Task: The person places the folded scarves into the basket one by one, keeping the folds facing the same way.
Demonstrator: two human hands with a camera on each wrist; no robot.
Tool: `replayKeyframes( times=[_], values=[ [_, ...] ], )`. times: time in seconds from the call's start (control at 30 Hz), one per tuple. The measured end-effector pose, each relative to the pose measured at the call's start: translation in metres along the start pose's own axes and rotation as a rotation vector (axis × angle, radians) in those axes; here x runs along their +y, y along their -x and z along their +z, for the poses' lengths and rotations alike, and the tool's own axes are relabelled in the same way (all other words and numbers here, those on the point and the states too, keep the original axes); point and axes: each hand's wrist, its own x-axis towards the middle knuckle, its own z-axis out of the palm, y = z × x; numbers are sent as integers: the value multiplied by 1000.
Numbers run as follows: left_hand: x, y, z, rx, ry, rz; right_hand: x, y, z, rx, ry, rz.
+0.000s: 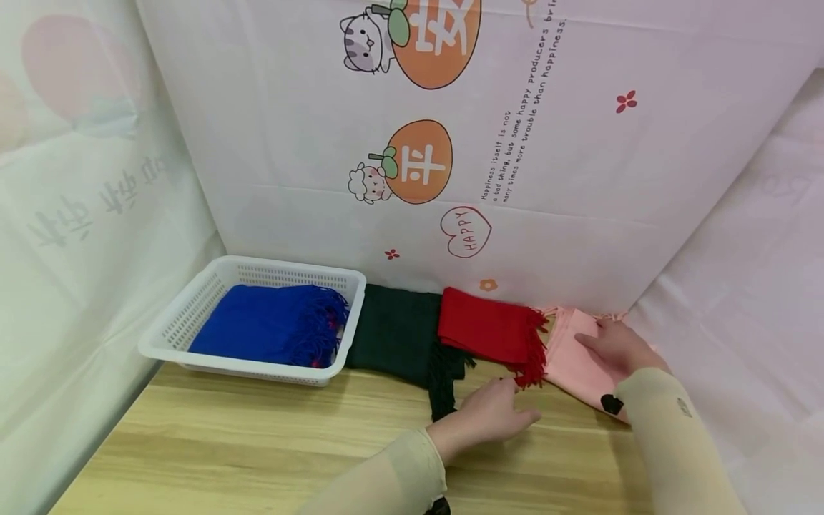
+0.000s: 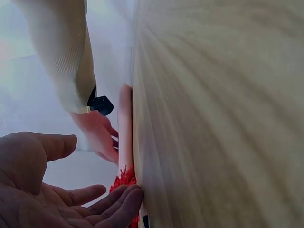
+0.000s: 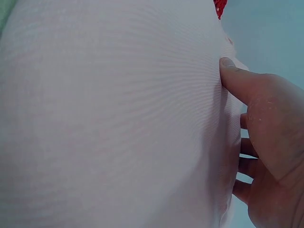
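A folded pink scarf [image 1: 582,357] lies at the right end of a row on the wooden table. My right hand [image 1: 621,347] holds its right side; in the right wrist view the thumb [image 3: 232,76] lies on the cloth and the other fingertips are hidden behind its edge. Left of it is a folded red scarf [image 1: 483,325] with a fringe. Just in front of that fringe is my left hand [image 1: 486,411], its fingers loosely extended and the thumb apart. Whether the fingertips touch the fringe I cannot tell. A dark green fringed scarf [image 1: 393,332] lies further left.
A white plastic basket [image 1: 257,370] stands at the left end, with a folded blue scarf [image 1: 257,322] inside and bits of red by its fringe. Printed white sheeting [image 1: 290,143] rises behind the row and on both sides. Bare wooden tabletop [image 1: 257,436] stretches in front.
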Motion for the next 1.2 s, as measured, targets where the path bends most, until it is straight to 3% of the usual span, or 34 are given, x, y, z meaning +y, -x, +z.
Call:
replayKeyframes(
  times=[0.6,0.87,1.2],
  values=[
    [4,-8,3,-12,23,-11,0,11,-1,-24,51,71],
    [2,-17,10,6,167,19,-8,17,-3,-78,41,139],
    [12,-17,13,22,248,10,-6,29,-7,-136,25,181]
  ],
)
